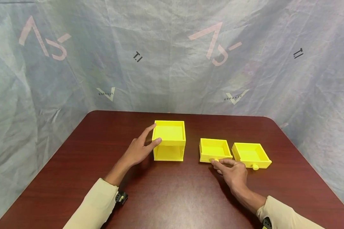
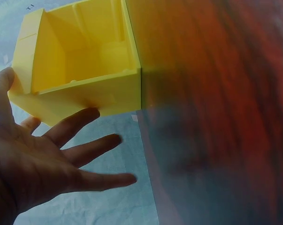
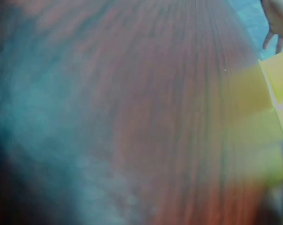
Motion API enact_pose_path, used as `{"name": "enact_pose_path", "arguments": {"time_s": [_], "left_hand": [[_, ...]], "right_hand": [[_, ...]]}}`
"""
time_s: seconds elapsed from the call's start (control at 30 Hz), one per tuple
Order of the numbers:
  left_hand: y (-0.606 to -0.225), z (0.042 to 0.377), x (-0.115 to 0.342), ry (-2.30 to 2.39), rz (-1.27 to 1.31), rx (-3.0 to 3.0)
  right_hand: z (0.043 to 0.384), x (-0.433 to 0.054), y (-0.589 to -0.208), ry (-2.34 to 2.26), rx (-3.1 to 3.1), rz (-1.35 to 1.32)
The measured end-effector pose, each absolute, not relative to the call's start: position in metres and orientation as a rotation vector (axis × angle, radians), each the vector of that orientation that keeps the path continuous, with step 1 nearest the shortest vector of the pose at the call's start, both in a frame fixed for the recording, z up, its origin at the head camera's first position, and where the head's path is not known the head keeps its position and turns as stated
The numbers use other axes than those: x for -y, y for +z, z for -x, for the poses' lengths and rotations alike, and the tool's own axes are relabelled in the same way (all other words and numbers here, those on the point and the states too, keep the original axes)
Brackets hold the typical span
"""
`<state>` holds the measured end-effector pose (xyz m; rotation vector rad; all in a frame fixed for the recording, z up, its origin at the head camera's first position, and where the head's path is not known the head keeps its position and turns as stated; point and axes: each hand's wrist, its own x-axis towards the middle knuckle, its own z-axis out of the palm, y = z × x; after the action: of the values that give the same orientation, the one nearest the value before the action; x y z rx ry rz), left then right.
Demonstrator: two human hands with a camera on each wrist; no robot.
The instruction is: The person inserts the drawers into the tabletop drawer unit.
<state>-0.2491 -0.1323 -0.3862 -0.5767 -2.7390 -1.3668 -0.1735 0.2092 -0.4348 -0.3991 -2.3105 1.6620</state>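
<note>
A yellow box-shaped cabinet point(image 1: 169, 132) stands on the table with a shallow tray-like top and an open front. At its left side is my left hand point(image 1: 139, 149), thumb at the front top edge and index finger towards the back corner. The left wrist view shows the cabinet's hollow inside and the other left fingers spread and straight beside its wall. My right hand point(image 1: 235, 173) pinches the front knob of a small yellow drawer point(image 1: 213, 149), right of the cabinet. Fingertips partly hide that knob.
Right of the pinched drawer lies a second yellow drawer point(image 1: 250, 154) with a round knob point(image 1: 255, 166) facing me. Both drawers have bare insides. The dark red-brown table point(image 1: 172, 194) ends at a grey printed cloth point(image 1: 166, 63) behind. The right wrist view is mostly blurred tabletop.
</note>
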Motion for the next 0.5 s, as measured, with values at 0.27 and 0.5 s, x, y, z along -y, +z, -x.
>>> {"name": "enact_pose_path", "arguments": {"time_s": [0.27, 0.5], "left_hand": [[-0.3858, 0.2495, 0.1316, -1.396, 0.575, 2.750], [-0.3880, 0.2498, 0.1321, -1.385, 0.561, 2.757]], "right_hand": [[0.1704, -0.2086, -0.4353, 1.717, 2.281, 0.419], [0.1669, -0.2071, -0.4353, 1.712, 2.288, 0.430]]}}
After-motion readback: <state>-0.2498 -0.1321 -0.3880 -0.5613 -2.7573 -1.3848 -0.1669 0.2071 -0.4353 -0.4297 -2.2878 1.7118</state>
